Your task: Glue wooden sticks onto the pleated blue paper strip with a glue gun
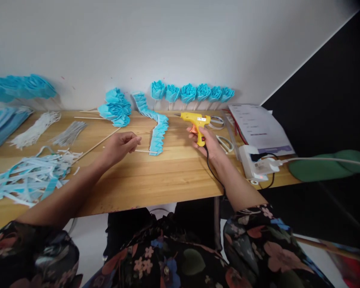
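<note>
My right hand (208, 142) is closed round the handle of a yellow glue gun (195, 120), whose nozzle points left above the wooden table (156, 180). My left hand (120, 146) pinches a thin white stick (142, 151) that runs right to the near end of a folded blue paper strip (158, 132). The strip lies on the table and curves back toward the wall.
Several blue paper roses (192, 93) stand along the wall. A blue folded bundle (116, 108), wooden skewers (99, 143), white strips (36, 129), grey strips (69, 134) and cut scraps (27, 180) lie left. Scissors (223, 142), papers (258, 128) and a power strip (255, 166) lie right.
</note>
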Demonstrator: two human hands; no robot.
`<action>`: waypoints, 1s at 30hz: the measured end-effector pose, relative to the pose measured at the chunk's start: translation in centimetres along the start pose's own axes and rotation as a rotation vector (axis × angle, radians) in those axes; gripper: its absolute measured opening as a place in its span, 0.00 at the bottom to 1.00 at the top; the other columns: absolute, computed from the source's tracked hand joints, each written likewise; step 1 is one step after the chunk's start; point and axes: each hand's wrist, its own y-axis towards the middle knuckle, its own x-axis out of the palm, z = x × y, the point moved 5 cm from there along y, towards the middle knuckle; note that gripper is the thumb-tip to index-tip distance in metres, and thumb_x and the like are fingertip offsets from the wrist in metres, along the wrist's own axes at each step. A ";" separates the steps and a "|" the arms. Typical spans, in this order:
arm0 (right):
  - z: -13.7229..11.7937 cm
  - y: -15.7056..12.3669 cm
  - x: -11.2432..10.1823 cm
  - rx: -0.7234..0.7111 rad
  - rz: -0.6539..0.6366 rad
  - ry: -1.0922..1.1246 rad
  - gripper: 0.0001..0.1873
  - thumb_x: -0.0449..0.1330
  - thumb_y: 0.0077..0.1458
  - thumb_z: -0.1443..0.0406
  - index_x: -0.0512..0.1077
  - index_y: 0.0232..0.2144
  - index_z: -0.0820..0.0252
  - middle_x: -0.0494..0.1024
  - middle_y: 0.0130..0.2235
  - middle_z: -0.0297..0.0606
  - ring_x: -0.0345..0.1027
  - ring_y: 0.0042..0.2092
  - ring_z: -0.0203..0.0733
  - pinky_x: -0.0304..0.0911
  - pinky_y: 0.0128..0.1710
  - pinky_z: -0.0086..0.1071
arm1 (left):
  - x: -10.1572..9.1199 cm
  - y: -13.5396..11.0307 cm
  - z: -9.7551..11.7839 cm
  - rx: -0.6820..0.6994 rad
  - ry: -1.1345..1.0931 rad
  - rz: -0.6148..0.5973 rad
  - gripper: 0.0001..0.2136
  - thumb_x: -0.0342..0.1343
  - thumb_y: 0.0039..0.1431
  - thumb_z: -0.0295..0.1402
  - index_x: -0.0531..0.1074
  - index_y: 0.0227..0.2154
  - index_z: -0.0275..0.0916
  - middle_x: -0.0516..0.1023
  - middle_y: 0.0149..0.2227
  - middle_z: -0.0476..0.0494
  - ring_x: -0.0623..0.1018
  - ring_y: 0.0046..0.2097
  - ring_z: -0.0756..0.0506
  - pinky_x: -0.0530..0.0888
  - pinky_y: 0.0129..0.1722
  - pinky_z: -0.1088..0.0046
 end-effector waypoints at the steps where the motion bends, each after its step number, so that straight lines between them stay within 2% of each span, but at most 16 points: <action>1: 0.0 0.1 0.0 0.003 0.022 -0.017 0.20 0.71 0.55 0.47 0.77 0.39 0.53 0.86 0.40 0.38 0.77 0.34 0.37 0.61 0.18 0.25 | -0.1 -0.1 -0.1 0.004 0.013 -0.002 0.18 0.57 0.63 0.46 0.71 0.23 0.39 0.69 0.19 0.50 0.66 0.23 0.51 0.64 0.26 0.76; 4: -0.1 0.3 0.2 0.020 0.047 -0.061 0.22 0.70 0.57 0.44 0.78 0.39 0.54 0.86 0.40 0.39 0.76 0.32 0.36 0.66 0.21 0.25 | 0.0 -0.6 -0.1 0.009 0.030 -0.003 0.20 0.57 0.64 0.46 0.68 0.20 0.39 0.68 0.20 0.50 0.66 0.24 0.51 0.64 0.27 0.76; 7: -0.5 0.7 1.3 0.037 -0.004 -0.063 0.22 0.70 0.57 0.44 0.79 0.39 0.55 0.87 0.42 0.40 0.76 0.32 0.35 0.70 0.24 0.26 | 0.9 -1.1 0.6 0.042 0.023 -0.038 0.20 0.56 0.64 0.46 0.69 0.22 0.39 0.68 0.20 0.51 0.66 0.24 0.51 0.62 0.27 0.75; 12: -1.7 1.0 4.1 0.025 -0.120 -0.024 0.20 0.70 0.58 0.47 0.79 0.42 0.55 0.86 0.44 0.39 0.79 0.39 0.38 0.73 0.28 0.27 | 2.4 -1.4 2.6 0.181 0.080 -0.145 0.19 0.55 0.66 0.45 0.71 0.23 0.38 0.70 0.22 0.51 0.66 0.25 0.51 0.61 0.27 0.75; 17: -2.2 0.8 5.8 0.022 -0.162 -0.038 0.19 0.72 0.56 0.49 0.79 0.42 0.54 0.86 0.45 0.40 0.79 0.44 0.42 0.74 0.33 0.29 | 2.6 -1.3 3.0 0.202 0.097 -0.170 0.18 0.55 0.67 0.44 0.72 0.24 0.37 0.70 0.21 0.52 0.66 0.25 0.52 0.60 0.27 0.75; 19: -2.1 0.8 6.4 -0.002 -0.148 -0.049 0.21 0.70 0.56 0.46 0.79 0.41 0.54 0.86 0.44 0.40 0.79 0.44 0.43 0.75 0.34 0.31 | 3.3 -1.0 3.3 0.180 0.081 -0.188 0.19 0.54 0.67 0.44 0.70 0.23 0.38 0.70 0.21 0.51 0.66 0.25 0.51 0.61 0.27 0.75; 22: -2.0 0.5 7.4 -0.060 -0.120 -0.051 0.26 0.66 0.58 0.40 0.79 0.43 0.54 0.85 0.43 0.40 0.79 0.44 0.44 0.75 0.36 0.33 | 5.4 -0.3 4.2 0.101 0.020 -0.248 0.21 0.51 0.67 0.47 0.69 0.22 0.38 0.71 0.22 0.49 0.69 0.26 0.50 0.63 0.27 0.75; 26: -1.8 -0.7 9.1 -0.079 -0.167 -0.073 0.31 0.64 0.57 0.37 0.78 0.46 0.53 0.85 0.45 0.40 0.79 0.43 0.44 0.76 0.38 0.35 | 8.5 0.8 5.8 0.008 -0.142 -0.336 0.24 0.51 0.69 0.49 0.68 0.22 0.38 0.72 0.22 0.48 0.70 0.24 0.51 0.66 0.27 0.75; 30: -2.1 -2.2 9.6 -0.099 -0.163 -0.084 0.34 0.63 0.56 0.35 0.77 0.49 0.53 0.84 0.48 0.41 0.79 0.44 0.46 0.76 0.37 0.36 | 9.9 1.3 6.5 -0.108 -0.283 -0.332 0.26 0.55 0.70 0.50 0.68 0.20 0.38 0.71 0.19 0.49 0.68 0.21 0.53 0.66 0.25 0.76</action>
